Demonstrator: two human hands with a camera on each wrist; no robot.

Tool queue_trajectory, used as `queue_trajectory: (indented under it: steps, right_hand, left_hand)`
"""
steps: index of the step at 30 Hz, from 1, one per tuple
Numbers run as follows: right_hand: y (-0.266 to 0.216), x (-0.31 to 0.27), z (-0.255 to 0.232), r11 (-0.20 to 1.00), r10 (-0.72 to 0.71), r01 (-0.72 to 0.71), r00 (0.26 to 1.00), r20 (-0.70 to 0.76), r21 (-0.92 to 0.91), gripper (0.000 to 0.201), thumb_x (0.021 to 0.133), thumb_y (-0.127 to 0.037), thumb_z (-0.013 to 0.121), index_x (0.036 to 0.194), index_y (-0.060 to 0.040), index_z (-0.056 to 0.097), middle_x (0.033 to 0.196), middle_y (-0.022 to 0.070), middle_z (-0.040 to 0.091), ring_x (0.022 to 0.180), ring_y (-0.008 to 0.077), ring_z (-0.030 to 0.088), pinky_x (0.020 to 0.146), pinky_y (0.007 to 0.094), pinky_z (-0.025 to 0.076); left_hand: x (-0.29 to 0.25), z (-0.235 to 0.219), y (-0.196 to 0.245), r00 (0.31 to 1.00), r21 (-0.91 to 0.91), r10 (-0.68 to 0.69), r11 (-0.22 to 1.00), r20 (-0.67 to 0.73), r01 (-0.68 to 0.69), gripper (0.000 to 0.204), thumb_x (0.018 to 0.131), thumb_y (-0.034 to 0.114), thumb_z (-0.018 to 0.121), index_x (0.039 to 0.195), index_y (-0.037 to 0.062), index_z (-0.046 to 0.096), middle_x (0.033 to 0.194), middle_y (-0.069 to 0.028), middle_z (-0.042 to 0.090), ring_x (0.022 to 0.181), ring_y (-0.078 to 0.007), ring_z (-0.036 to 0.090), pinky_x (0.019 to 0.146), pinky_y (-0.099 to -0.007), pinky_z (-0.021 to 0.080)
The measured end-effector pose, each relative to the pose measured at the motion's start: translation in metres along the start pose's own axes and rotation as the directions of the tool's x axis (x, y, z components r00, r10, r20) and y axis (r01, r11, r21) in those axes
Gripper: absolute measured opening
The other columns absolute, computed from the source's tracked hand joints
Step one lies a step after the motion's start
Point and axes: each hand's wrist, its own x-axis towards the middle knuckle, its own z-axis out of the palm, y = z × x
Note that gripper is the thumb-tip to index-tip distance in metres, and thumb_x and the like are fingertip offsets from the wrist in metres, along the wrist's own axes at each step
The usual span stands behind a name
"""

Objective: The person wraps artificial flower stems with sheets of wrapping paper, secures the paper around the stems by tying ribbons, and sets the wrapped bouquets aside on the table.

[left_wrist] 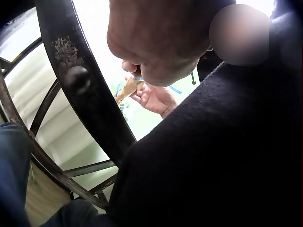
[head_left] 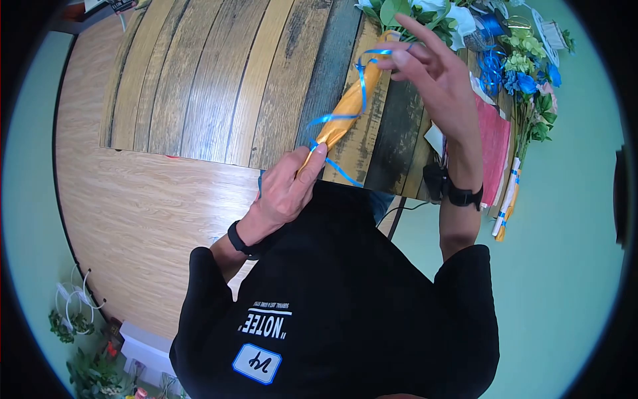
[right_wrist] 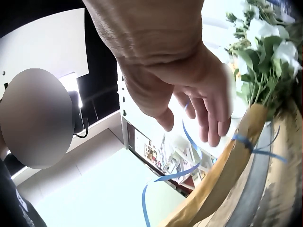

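A bouquet's stems are wrapped in orange-gold paper (head_left: pixel 349 106) that lies slantwise over the wooden table. White flowers and green leaves (right_wrist: pixel 270 52) spread from its far end. My left hand (head_left: pixel 286 189) grips the narrow lower end, thumb on top. Blue ribbon (head_left: pixel 363 93) curls loosely along the wrap; another band of it circles the wrap near the leaves. Above that upper end is my right hand (head_left: pixel 442 83), its fingers loosely extended and the thumb apart from them. In the right wrist view, a ribbon strand (right_wrist: pixel 191 142) trails down from beside those fingers.
The plank table (head_left: pixel 219 80) ends just in front of the body. On its right lie pink-red wrapping sheets (head_left: pixel 492 146), blue ribbon spools (head_left: pixel 488 26) and more artificial flowers (head_left: pixel 525 66). Another wrapped bundle (head_left: pixel 508 206) reaches past the table's edge.
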Motion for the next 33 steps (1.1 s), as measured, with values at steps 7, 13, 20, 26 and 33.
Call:
queue_trajectory:
  steps: [7, 13, 20, 26, 33]
  right_hand:
    - [0.023, -0.076, -0.023, 0.965, 0.254, -0.256, 0.966, 0.046, 0.061, 0.024, 0.1, -0.014, 0.062, 0.113, 0.0041, 0.07, 0.092, 0.0092, 0.072, 0.089, 0.015, 0.068, 0.077, 0.0291, 0.056]
    - [0.074, -0.105, 0.031, 0.833, 0.359, -0.483, 0.842, 0.401, 0.269, 0.028, 0.099, -0.009, 0.061, 0.124, 0.0036, 0.064, 0.108, 0.0108, 0.07, 0.096, 0.0183, 0.068, 0.082, 0.0324, 0.055]
    - [0.098, -0.082, 0.092, 0.533, -0.012, -0.265, 0.947, 0.321, 0.803, 0.044, 0.1, -0.006, 0.057, 0.144, -0.0071, 0.05, 0.145, 0.0175, 0.049, 0.113, 0.0208, 0.057, 0.096, 0.0344, 0.05]
    - [0.085, -0.053, 0.114, 0.315, -0.294, -0.295, 0.873, 0.389, 0.902, 0.034, 0.103, -0.011, 0.053, 0.137, -0.0121, 0.058, 0.139, 0.0166, 0.051, 0.111, 0.0214, 0.059, 0.097, 0.0364, 0.052]
    - [0.086, -0.046, 0.125, 0.465, -0.411, -0.186, 0.821, 0.397, 0.866, 0.024, 0.1, -0.021, 0.06, 0.118, -0.0095, 0.069, 0.129, 0.0182, 0.056, 0.11, 0.0242, 0.058, 0.096, 0.0365, 0.049]
  left_hand:
    - [0.002, 0.001, 0.005, 0.997, -0.038, -0.063, 0.997, -0.036, 0.062, 0.046, 0.081, -0.007, 0.076, 0.125, 0.0016, 0.069, 0.092, -0.0138, 0.064, 0.068, -0.0225, 0.063, 0.056, -0.0298, 0.05]
    - [0.013, -0.004, 0.021, 0.994, -0.038, -0.1, 0.994, -0.041, 0.099, 0.045, 0.081, -0.007, 0.076, 0.125, 0.002, 0.069, 0.094, -0.014, 0.064, 0.069, -0.0222, 0.064, 0.057, -0.0297, 0.051]
    - [0.038, -0.017, 0.044, 0.983, -0.037, -0.161, 0.987, -0.087, 0.158, 0.042, 0.084, -0.007, 0.074, 0.125, 0.0022, 0.07, 0.095, -0.0136, 0.065, 0.072, -0.0223, 0.065, 0.06, -0.0291, 0.052]
    - [0.047, -0.022, 0.05, 0.968, -0.104, -0.221, 0.972, -0.122, 0.209, 0.038, 0.086, -0.008, 0.073, 0.123, -0.0005, 0.07, 0.094, -0.014, 0.064, 0.077, -0.0233, 0.066, 0.068, -0.0289, 0.053]
    - [0.05, -0.028, 0.049, 0.953, -0.21, -0.285, 0.943, -0.107, 0.259, 0.037, 0.086, -0.009, 0.071, 0.122, -0.0028, 0.069, 0.092, -0.0138, 0.064, 0.08, -0.0216, 0.065, 0.07, -0.0273, 0.051]
